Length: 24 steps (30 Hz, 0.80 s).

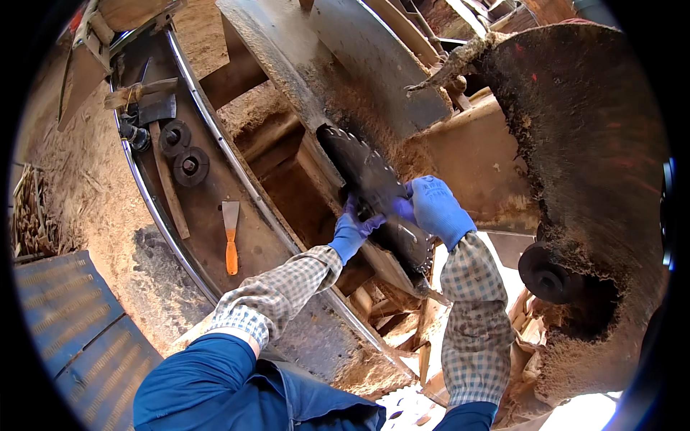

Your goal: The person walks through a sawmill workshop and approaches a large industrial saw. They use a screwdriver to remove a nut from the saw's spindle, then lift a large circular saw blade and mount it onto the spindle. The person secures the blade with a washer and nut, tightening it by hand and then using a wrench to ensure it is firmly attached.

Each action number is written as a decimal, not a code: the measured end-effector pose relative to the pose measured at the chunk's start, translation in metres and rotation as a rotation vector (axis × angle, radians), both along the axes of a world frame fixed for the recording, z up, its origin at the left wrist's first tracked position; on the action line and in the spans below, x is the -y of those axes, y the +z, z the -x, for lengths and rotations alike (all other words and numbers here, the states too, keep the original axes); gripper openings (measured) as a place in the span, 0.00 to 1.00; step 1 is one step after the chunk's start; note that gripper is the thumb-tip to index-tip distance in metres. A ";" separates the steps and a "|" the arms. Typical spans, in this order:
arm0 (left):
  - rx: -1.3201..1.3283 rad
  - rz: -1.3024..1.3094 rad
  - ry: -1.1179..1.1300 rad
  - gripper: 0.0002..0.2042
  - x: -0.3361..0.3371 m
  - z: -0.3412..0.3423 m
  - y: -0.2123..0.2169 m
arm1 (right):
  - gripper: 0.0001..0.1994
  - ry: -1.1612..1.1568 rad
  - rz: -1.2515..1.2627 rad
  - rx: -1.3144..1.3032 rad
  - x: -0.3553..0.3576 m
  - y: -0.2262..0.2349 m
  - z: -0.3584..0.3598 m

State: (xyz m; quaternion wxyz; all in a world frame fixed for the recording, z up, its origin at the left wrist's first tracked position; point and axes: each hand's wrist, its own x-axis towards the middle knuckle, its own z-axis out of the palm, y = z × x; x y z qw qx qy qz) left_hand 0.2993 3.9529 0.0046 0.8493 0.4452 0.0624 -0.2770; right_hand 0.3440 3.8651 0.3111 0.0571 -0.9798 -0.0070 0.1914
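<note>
One dark, toothed metal saw blade (368, 172) is sitting in a slot of the sawdust-dusted plate (352, 54); both checked sleeves (474, 316) are reaching up toward its middle. The blue-gloved left hand (352, 231) is curling partly open there, the right hand (436, 207) bending its fingers opposite; I cannot tell whether either is gripping anything.
</note>
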 end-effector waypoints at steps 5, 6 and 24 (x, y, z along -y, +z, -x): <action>-0.018 -0.048 -0.038 0.55 0.003 0.004 -0.004 | 0.14 -0.031 0.005 -0.007 0.001 -0.004 -0.002; -0.058 -0.021 -0.047 0.56 -0.001 0.003 0.011 | 0.15 -0.031 -0.001 -0.007 0.003 -0.003 0.005; 0.166 -0.160 0.043 0.58 0.013 0.007 -0.013 | 0.14 -0.237 -0.128 0.082 0.010 -0.009 0.030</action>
